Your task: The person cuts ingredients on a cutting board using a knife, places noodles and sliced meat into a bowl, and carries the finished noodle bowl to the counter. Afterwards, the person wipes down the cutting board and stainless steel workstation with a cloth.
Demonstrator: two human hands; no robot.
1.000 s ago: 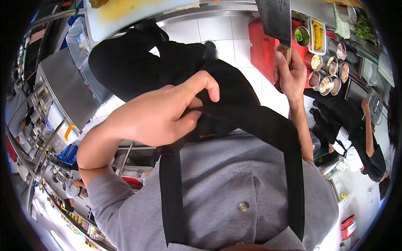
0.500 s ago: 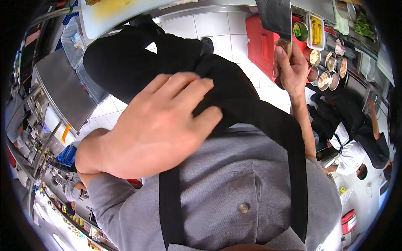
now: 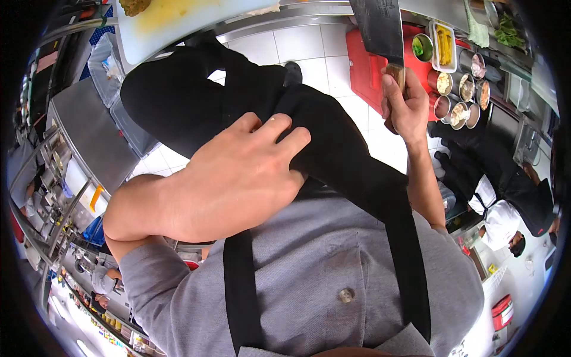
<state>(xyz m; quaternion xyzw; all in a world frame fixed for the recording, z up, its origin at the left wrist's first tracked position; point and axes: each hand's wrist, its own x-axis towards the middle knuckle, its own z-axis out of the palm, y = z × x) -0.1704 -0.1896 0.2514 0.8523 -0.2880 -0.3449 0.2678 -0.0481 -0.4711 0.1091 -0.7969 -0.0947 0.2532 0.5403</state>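
My left hand is at the front of my black apron, its fingers curled into the cloth at chest height. The thumb is partly hidden behind the fingers. On the other side, my right hand is wrapped round the wooden handle of a cleaver. The dark, broad blade points away from me, and its far end is cut off by the top edge of the view. Ahead on the left lies a white cutting board, stained yellow, with a brown lump of food on it.
Beyond the cleaver stand a red box, several metal cups of ingredients and a white tray of yellow strips. A steel counter and a clear plastic bin are at left. Co-workers stand at right, one in white.
My left hand has come in against the apron and its fingers have curled into it, pulling the cloth and right strap leftward. The cleaver has shifted slightly left with my right hand.
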